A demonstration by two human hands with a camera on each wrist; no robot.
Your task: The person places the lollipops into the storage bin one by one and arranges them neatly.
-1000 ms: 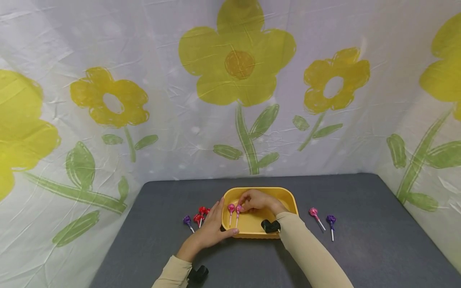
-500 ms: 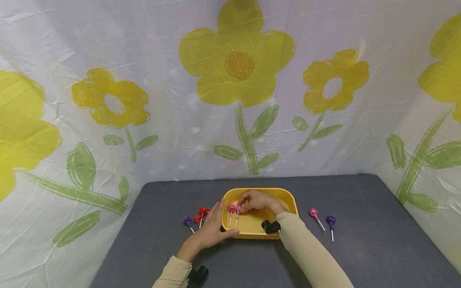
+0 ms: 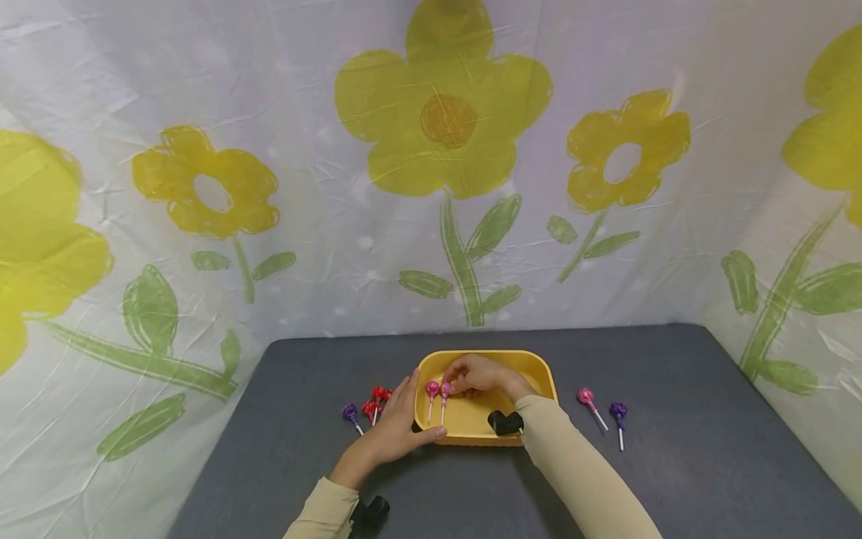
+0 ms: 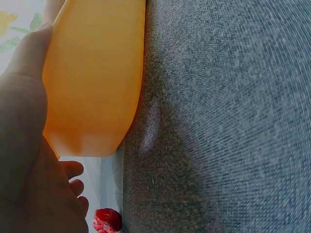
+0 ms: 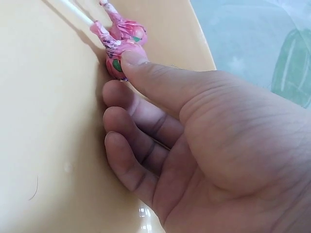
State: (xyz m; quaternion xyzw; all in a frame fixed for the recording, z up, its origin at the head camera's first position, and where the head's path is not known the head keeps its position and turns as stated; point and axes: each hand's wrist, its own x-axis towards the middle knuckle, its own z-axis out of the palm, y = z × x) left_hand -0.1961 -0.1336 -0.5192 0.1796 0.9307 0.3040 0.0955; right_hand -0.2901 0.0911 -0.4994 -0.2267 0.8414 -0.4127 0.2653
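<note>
A yellow plastic tray [image 3: 471, 430] stands on the dark table. My left hand [image 3: 396, 428] holds its near left corner, thumb along the front rim and fingers along the left side. Inside the tray, two pink lollipops [image 3: 432, 388] lie side by side at the left, sticks toward me. My right hand [image 3: 480, 374] reaches in and pinches the head of the right-hand pink lollipop [image 5: 116, 58], thumb on top; the other fingers are curled near the tray floor. The left wrist view shows the tray's outer wall [image 4: 95, 82] against my hand.
Several red lollipops [image 3: 369, 409] and a purple lollipop [image 3: 350, 412] lie left of the tray, partly behind my left hand. To the right lie another pink lollipop [image 3: 588, 399] and a purple lollipop [image 3: 619, 412]. A flower-printed cloth [image 3: 303, 284] hangs behind the table [image 3: 700, 449].
The pinched pink lollipop's head has shifted very slightly left toward its neighbour. Otherwise both hands and the tray stay in place.
</note>
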